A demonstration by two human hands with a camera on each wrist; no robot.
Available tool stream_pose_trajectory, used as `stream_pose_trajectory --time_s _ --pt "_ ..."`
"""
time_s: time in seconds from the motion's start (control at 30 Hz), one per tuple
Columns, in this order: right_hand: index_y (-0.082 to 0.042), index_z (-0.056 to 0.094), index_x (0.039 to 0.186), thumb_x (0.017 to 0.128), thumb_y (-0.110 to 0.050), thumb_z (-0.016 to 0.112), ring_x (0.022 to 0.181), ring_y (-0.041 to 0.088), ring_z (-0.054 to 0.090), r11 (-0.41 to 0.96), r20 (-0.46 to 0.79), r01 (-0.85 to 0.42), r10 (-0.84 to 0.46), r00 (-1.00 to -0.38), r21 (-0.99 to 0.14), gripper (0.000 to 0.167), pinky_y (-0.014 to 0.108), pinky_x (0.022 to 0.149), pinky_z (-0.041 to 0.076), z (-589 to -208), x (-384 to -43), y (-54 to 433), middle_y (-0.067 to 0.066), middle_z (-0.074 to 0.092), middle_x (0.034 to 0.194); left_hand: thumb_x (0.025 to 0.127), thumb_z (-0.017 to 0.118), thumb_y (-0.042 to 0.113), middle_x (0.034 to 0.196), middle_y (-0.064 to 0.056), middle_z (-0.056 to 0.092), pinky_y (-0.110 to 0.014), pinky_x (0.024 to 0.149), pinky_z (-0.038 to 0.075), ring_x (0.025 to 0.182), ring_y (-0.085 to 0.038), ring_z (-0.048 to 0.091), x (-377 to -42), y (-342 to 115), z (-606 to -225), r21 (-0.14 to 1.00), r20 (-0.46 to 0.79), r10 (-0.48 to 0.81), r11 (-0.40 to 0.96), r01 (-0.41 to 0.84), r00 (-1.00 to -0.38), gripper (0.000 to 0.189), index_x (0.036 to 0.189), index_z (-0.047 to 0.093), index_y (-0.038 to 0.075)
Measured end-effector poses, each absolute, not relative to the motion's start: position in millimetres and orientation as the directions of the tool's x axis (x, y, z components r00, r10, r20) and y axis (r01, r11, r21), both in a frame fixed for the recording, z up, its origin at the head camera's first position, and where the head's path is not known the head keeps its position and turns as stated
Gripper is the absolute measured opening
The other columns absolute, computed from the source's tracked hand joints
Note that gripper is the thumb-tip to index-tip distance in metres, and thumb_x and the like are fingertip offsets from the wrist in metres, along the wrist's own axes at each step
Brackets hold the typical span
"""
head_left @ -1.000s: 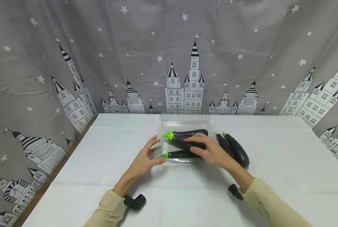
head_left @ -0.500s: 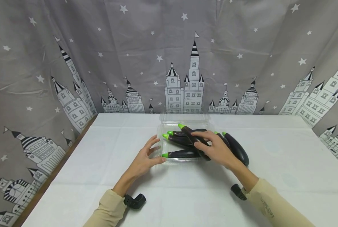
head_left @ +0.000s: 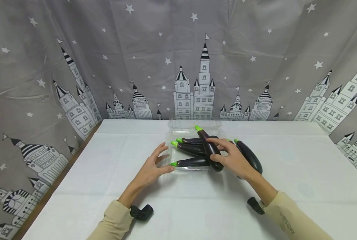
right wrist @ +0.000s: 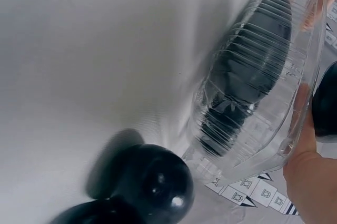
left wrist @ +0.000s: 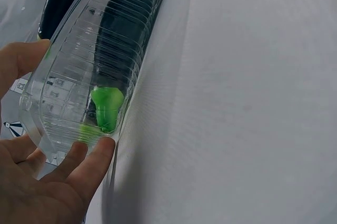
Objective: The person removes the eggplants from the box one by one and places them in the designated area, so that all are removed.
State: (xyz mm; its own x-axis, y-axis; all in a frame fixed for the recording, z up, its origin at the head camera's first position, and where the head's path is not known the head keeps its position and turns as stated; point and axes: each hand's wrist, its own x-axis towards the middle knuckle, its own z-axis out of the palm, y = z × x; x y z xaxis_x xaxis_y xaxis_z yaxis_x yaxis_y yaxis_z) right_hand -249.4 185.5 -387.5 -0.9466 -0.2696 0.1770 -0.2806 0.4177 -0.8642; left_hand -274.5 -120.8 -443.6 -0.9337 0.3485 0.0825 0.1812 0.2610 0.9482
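Observation:
My right hand [head_left: 230,156] grips a dark purple eggplant [head_left: 207,146] with a green stem, tilted over the right part of a clear plastic container [head_left: 193,168]. Inside the container lie other eggplants: one at the back [head_left: 191,140], one in the middle [head_left: 190,149] and one along the front wall [head_left: 193,162], stems pointing left. My left hand [head_left: 153,166] is at the container's left end, fingers spread and fingertips against its wall; the left wrist view shows fingertips [left wrist: 102,150] at the ribbed plastic near a green stem [left wrist: 108,105].
To the right of the container, another eggplant [head_left: 250,156] lies on the white tablecloth [head_left: 304,160], with one more partly hidden behind the right hand. The container's lid [head_left: 194,124] stands folded back by the grey castle-print curtain [head_left: 241,66].
My right hand has lifted the eggplant off the others in the container and turned it, so its stem now points away from me. The left hand has stayed in place.

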Motion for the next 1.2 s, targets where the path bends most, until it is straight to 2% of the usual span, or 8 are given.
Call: stream_pose_trajectory --time_s 0.13,0.2,0.43,1.03,1.2 --pt "-0.018 0.056 0.14 0.087 -0.02 0.067 0.128 0.043 0.047 0.414 0.176 -0.278 -0.268 -0.947 -0.867 0.054 0.06 0.097 0.043 -389 -249 187 0.012 0.049 0.143 0.081 0.079 0.014 0.164 -0.003 0.014 -0.054 0.108 0.035 0.139 -0.039 0.036 -275 -121 -443 0.948 0.079 0.347 0.263 0.178 -0.935 0.085 0.151 0.033 0.002" --pt "-0.018 0.056 0.141 0.088 -0.02 0.066 0.129 0.043 0.046 0.415 0.176 -0.281 -0.273 -0.946 -0.865 0.054 0.061 0.098 0.041 -391 -249 189 0.011 0.048 0.145 0.081 0.079 0.014 0.164 -0.003 0.014 -0.054 0.108 0.035 0.139 -0.04 0.036 -275 -120 -442 0.949 0.08 0.348 0.261 0.179 -0.934 0.085 0.151 0.033 0.001" --pt "-0.017 0.057 0.14 0.088 -0.019 0.067 0.126 0.041 0.05 0.415 0.155 -0.265 -0.28 -0.947 -0.871 0.053 0.048 0.09 0.048 -393 -248 190 0.012 0.047 0.146 0.081 0.079 0.014 0.164 -0.003 0.014 -0.054 0.107 0.036 0.138 -0.04 0.036 -275 -120 -442 0.951 0.086 0.355 0.248 0.183 -0.931 0.084 0.151 0.033 0.001" --pt "-0.017 0.06 0.134 0.085 -0.019 0.072 0.125 0.041 0.051 0.45 0.167 -0.267 -0.249 -0.954 -0.852 0.05 0.057 0.094 0.046 -392 -243 197 0.011 0.05 0.143 0.081 0.079 0.015 0.164 -0.003 0.012 -0.055 0.108 0.033 0.14 -0.04 0.034 -274 -121 -443 0.951 0.08 0.356 0.253 0.179 -0.931 0.085 0.151 0.033 0.002" --pt "-0.017 0.061 0.134 0.086 -0.019 0.072 0.124 0.041 0.052 0.441 0.191 -0.288 -0.252 -0.949 -0.85 0.049 0.055 0.093 0.046 -390 -240 206 0.011 0.051 0.141 0.081 0.079 0.015 0.164 -0.002 0.013 -0.055 0.108 0.034 0.139 -0.04 0.035 -275 -121 -444 0.949 0.08 0.352 0.26 0.179 -0.933 0.083 0.151 0.034 0.002"
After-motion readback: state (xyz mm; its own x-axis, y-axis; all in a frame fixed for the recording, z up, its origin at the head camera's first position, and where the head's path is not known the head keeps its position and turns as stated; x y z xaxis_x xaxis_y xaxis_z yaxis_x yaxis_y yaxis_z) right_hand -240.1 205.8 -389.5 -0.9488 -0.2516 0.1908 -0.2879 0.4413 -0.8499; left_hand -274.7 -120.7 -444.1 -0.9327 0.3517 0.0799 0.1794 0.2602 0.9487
